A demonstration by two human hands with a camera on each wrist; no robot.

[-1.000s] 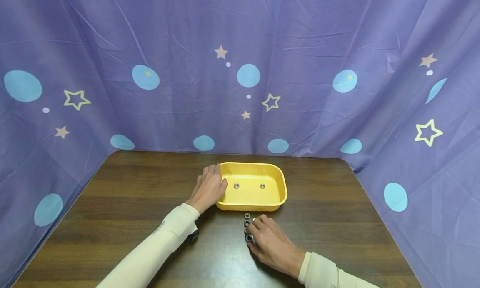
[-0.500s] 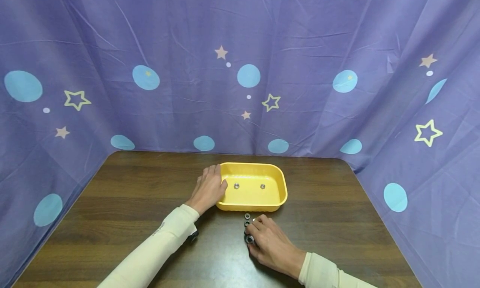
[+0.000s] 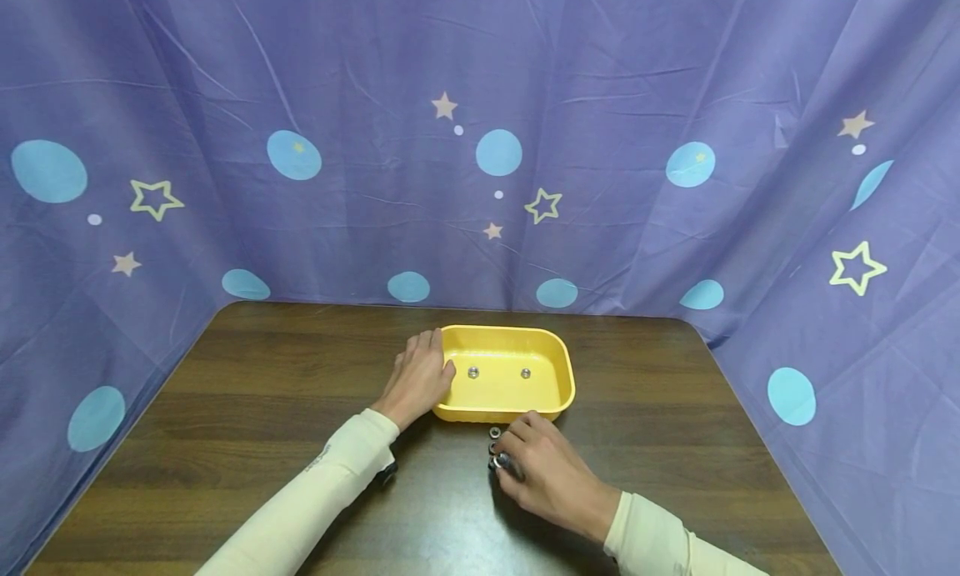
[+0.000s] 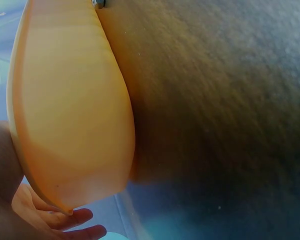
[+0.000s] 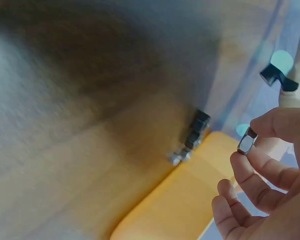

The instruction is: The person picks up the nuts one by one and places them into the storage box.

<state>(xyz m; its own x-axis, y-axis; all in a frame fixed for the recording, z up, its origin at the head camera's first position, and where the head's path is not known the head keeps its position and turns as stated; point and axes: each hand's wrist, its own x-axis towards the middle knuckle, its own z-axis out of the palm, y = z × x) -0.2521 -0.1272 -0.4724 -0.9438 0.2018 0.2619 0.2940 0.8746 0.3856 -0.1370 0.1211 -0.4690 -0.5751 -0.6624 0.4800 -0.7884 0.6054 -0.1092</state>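
Right hand (image 3: 553, 474): pinches one metal nut (image 5: 246, 143) over the table (image 3: 300, 368). Left hand (image 3: 418, 378): grips the left edge of the yellow tray (image 3: 480, 415). Two nuts (image 3: 473, 373): inside the tray. Loose nuts (image 3: 495, 433): in a row by the tray's near edge.

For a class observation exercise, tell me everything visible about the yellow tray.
The yellow tray looks plastic: a rounded rectangle with low walls and open top. It sits upright on the table, two metallic nuts apart on its floor. The left grip holds its left end; contact by the right grip is unclear.
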